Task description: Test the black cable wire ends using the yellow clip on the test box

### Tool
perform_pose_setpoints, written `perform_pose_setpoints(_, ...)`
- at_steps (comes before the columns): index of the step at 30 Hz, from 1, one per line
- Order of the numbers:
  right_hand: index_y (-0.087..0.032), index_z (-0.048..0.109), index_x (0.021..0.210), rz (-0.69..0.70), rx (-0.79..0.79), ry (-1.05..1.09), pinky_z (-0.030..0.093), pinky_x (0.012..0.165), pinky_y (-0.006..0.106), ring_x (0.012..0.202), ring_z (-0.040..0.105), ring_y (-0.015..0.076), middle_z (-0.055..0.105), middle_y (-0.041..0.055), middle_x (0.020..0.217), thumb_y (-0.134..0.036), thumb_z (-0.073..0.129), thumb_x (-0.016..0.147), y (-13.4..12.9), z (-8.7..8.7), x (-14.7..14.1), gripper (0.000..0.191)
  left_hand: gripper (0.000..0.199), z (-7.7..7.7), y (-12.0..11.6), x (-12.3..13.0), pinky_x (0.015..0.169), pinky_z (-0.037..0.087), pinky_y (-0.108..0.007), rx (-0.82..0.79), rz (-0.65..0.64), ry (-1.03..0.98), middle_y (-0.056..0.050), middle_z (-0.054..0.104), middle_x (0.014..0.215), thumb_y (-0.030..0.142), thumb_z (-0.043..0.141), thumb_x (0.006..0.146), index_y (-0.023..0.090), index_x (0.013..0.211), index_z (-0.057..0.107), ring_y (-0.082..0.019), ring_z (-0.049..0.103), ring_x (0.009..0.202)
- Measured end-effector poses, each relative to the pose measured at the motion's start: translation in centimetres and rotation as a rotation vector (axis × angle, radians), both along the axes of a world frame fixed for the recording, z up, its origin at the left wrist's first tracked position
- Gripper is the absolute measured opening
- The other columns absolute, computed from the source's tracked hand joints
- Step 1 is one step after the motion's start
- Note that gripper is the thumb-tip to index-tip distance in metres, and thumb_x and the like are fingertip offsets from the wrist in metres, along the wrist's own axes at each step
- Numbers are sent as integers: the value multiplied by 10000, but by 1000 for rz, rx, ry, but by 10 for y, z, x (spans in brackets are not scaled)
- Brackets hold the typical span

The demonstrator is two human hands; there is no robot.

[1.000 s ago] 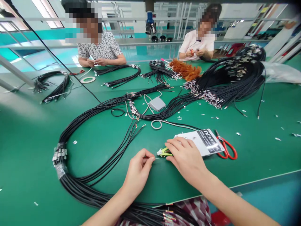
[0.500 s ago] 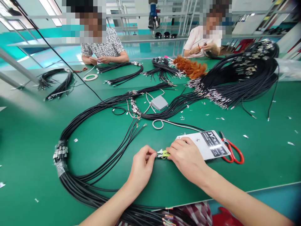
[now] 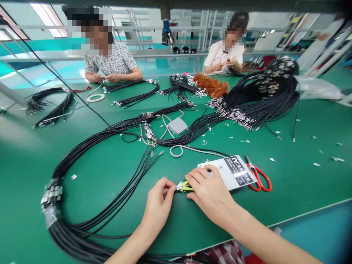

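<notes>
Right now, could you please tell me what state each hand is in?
Left hand: closed in a pinch at the green clip; anything held is hidden.
Right hand: curled over clip and box; whether it grips cannot be told.

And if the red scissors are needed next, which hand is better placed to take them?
Probably the right hand: it is at the white box, and the red scissors lie by its other end. The left hand is farther, pinching near the green clip.
</notes>
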State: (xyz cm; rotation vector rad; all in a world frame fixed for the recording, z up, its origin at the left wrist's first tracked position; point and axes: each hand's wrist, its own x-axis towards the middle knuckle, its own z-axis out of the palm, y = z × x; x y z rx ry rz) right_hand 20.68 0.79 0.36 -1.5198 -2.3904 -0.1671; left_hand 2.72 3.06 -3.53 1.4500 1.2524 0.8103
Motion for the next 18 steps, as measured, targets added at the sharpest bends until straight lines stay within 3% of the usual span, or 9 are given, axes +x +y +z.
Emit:
perform_pose_setpoints(3, -189, 595, 1154, -39, 163, 211, 340, 999, 421, 1086, 599, 213, 698, 56, 1182, -168, 637, 905, -23, -1, 23, 253, 196, -2, 2, -1, 423, 275, -209, -1, -12, -16, 81, 398, 499, 371, 519, 853, 216, 733, 516, -123, 402, 450)
perform_pose_setpoints(6, -167, 591, 1051, -186, 363, 363, 396, 966, 402, 1121, 576, 222, 684, 112, 1178, -63, 566, 899, -52, -12, 45, 186, 219, -4, 4, -2, 426, 271, -212, -26, -17, 5, 82, 388, 496, 408, 522, 847, 216, 741, 529, -126, 398, 450)
perform_pose_setpoints(11, -221, 563, 885, -182, 299, 331, 364, 984, 406, 1179, 566, 231, 690, 68, 1241, -54, 539, 886, -77, -38, 46, 169, 232, -3, 6, -4, 427, 273, -220, -37, -5, 14, 79, 394, 487, 433, 539, 828, 224, 727, 530, -133, 411, 443)
perform_pose_setpoints(14, -247, 566, 844, -257, 305, 334, 310, 1028, 448, 1130, 609, 231, 735, 9, 1168, -103, 559, 906, -75, -46, 40, 157, 212, -1, 4, -4, 425, 283, -219, -28, 7, 0, 78, 401, 479, 409, 558, 814, 226, 710, 535, -135, 430, 437)
perform_pose_setpoints(18, -257, 580, 856, -270, 364, 319, 295, 1044, 481, 1047, 649, 235, 759, 4, 1106, -127, 601, 893, -70, -50, 42, 136, 203, -1, 1, -11, 406, 300, -215, 0, 41, 10, 75, 427, 455, 385, 563, 805, 222, 687, 536, -131, 440, 410)
